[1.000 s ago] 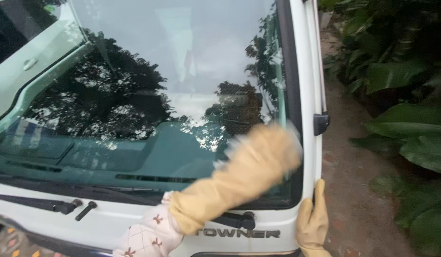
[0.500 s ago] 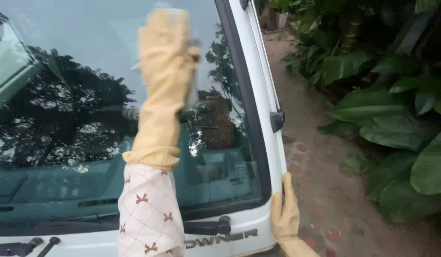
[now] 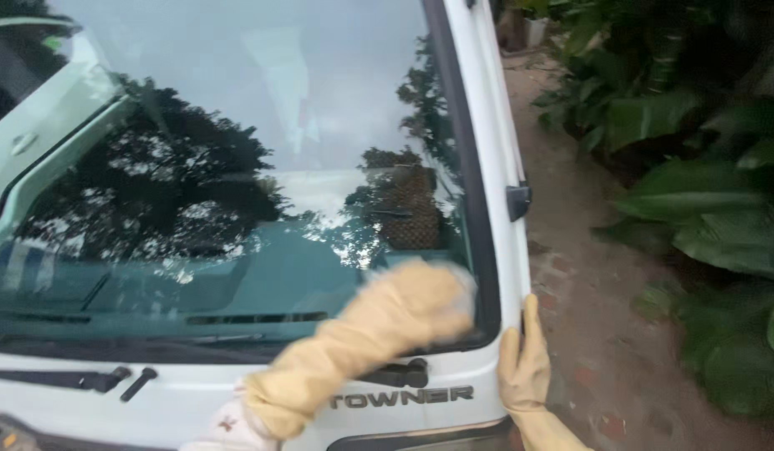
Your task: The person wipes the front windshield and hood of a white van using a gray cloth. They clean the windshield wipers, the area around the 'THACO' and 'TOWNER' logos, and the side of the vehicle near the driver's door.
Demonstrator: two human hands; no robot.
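1. Half a second before, the left hand (image 3: 416, 301) had been stretched high up the windshield (image 3: 237, 167); it had since come down to the glass's lower right corner, and the view had swung a little left and lower.
2. The left hand, in a long tan glove, lay flat against the glass with what looked like a pale cloth (image 3: 462, 288) under the palm; the blur made it impossible to tell how firmly the fingers were closed on it.
3. The right hand (image 3: 525, 367), also gloved, gripped the white pillar (image 3: 500, 200) at the truck's front corner, fingers pointing up and wrapped on the edge, holding nothing loose.
4. The windshield spread up and to the left of the left hand, its long axis running side to side across the cab. The left hand was on it; the right sat just beyond its right border, apart from the glass.
5. The left forearm ran diagonally from lower left to upper right, so the uncovered glass lay mostly up and leftward of the hand.
6. A wiper (image 3: 78, 377) rested along the bottom left, and a wiper pivot (image 3: 404, 373) sat just below the left wrist.
7. Broad green leaves (image 3: 704, 217) and a dirt path (image 3: 596, 334) lay to the right of the truck.
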